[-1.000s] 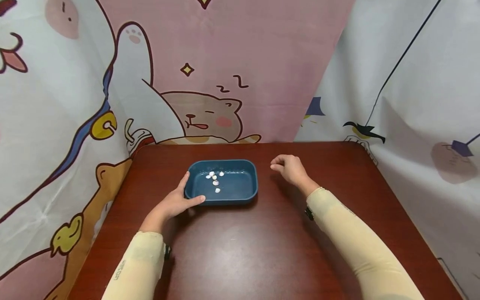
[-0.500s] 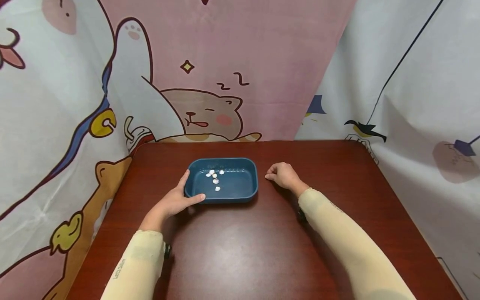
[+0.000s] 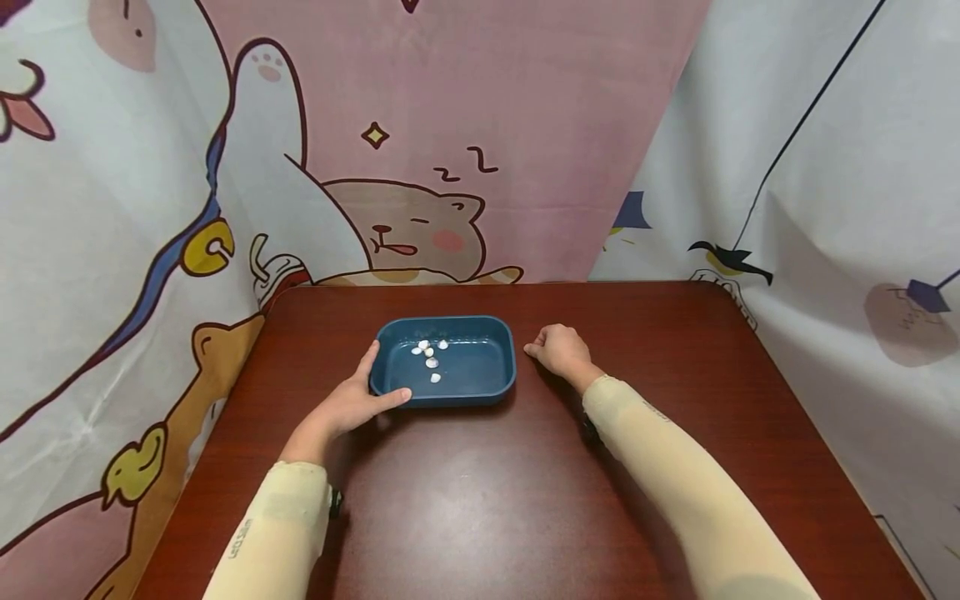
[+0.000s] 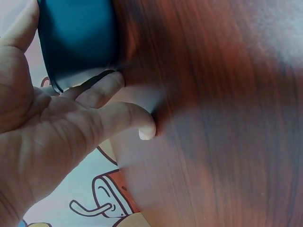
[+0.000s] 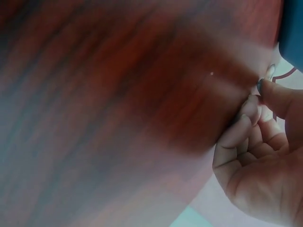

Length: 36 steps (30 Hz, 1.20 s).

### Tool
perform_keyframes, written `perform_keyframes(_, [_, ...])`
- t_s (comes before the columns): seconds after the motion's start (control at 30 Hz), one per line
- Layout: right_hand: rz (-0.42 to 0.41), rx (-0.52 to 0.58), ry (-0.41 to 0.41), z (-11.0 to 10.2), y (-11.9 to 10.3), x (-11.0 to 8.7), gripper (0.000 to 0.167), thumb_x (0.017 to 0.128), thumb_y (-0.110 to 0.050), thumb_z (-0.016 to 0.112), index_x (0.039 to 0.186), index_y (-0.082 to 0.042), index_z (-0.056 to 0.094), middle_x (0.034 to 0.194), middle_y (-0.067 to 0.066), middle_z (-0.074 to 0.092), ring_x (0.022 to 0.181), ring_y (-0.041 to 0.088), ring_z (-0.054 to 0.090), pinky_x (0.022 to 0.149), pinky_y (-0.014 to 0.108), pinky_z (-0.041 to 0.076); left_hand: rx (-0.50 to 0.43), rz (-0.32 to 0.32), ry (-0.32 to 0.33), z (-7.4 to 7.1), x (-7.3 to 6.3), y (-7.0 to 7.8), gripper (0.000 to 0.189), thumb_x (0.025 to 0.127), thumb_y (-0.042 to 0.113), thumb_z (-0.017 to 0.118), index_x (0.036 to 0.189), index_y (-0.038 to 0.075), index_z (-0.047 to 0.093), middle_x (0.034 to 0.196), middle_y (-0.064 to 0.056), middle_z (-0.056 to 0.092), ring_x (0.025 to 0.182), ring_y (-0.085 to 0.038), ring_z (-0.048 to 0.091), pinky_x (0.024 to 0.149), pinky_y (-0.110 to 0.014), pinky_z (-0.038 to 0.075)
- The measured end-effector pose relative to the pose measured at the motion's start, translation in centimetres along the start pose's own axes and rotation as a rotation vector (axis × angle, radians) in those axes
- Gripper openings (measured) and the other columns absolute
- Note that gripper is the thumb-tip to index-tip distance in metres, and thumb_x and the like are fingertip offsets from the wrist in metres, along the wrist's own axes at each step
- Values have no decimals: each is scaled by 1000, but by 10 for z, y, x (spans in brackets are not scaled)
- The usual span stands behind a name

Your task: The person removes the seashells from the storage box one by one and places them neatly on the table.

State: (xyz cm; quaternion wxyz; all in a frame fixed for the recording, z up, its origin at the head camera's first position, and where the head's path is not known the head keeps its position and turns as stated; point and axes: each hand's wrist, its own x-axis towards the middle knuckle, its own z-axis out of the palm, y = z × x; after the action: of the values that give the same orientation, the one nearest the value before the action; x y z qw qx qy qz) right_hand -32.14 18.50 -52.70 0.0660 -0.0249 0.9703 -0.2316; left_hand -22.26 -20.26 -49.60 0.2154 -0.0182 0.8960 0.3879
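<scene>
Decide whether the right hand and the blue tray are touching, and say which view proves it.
Apart. The head view shows it: a narrow strip of tabletop lies between the right hand and the blue tray.

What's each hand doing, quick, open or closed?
Left hand: open, spread against the blue tray.
Right hand: closed, fingers curled; can't tell if it's holding anything.

The tray (image 3: 480, 367) is teal-blue; its pieces (image 3: 432, 363) seem white; the table (image 3: 465, 500), grain-streaked red-brown; the sleeves (image 3: 277, 533), cream.
</scene>
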Motion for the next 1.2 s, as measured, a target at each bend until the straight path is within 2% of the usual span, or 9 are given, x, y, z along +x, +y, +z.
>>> perform_keyframes(0.37, [13, 10, 21, -1, 9, -2, 38, 101, -41, 74, 77, -12, 66, 73, 2, 63, 72, 21, 60, 65, 35, 46, 2, 9, -2, 8, 2, 4, 122, 92, 71, 70, 171, 35, -15, 176, -27, 18, 154, -53, 35, 121, -71, 37])
perform_keyframes(0.73, [-80, 61, 8, -9, 19, -2, 34, 104, -34, 70, 80, -11, 70, 76, 2, 65, 71, 20, 57, 67, 32, 44, 22, -13, 30, 21, -2, 5, 122, 92, 74, 67, 171, 31, -16, 177, -27, 16, 155, -54, 34, 120, -71, 37])
perform_keyframes(0.87, [-83, 103, 33, -8, 18, -2, 38, 107, -39, 66, 84, -9, 72, 76, 4, 67, 72, 20, 57, 69, 33, 46, 36, -25, 37, 21, -4, 3, 125, 90, 78, 66, 170, 32, -18, 177, -27, 13, 156, -55, 32, 121, -72, 36])
perform_keyframes(0.93, [-83, 119, 89, -10, 10, -4, 41, 108, -42, 64, 87, -8, 73, 78, 5, 69, 73, 20, 60, 71, 35, 48, 40, -27, 40, 20, -4, 3, 124, 91, 77, 66, 170, 32, -19, 177, -27, 13, 156, -56, 31, 121, -72, 36])
perform_keyframes(1.03, [-123, 159, 176, -18, -15, -9, 40, 108, -47, 63, 97, -10, 73, 86, 6, 73, 75, 22, 65, 73, 39, 54, 48, -25, 43, 16, -4, 3, 124, 92, 75, 66, 170, 31, -19, 177, -28, 12, 156, -56, 31, 121, -73, 35])
perform_keyframes(1.1, [-210, 170, 202, -24, -40, -16, 39, 107, -48, 64, 107, -10, 73, 96, 7, 76, 83, 24, 69, 79, 43, 57, 48, -25, 38, 15, -5, 3, 124, 92, 75, 66, 170, 31, -19, 177, -29, 12, 155, -56, 31, 121, -73, 35])
perform_keyframes(1.2, [-350, 145, 151, -26, -75, -27, 44, 105, -48, 67, 127, -10, 70, 120, 9, 75, 108, 25, 72, 97, 47, 59, 54, -23, 22, 14, -4, 4, 125, 91, 77, 66, 170, 30, -20, 177, -29, 12, 155, -57, 32, 121, -72, 36])
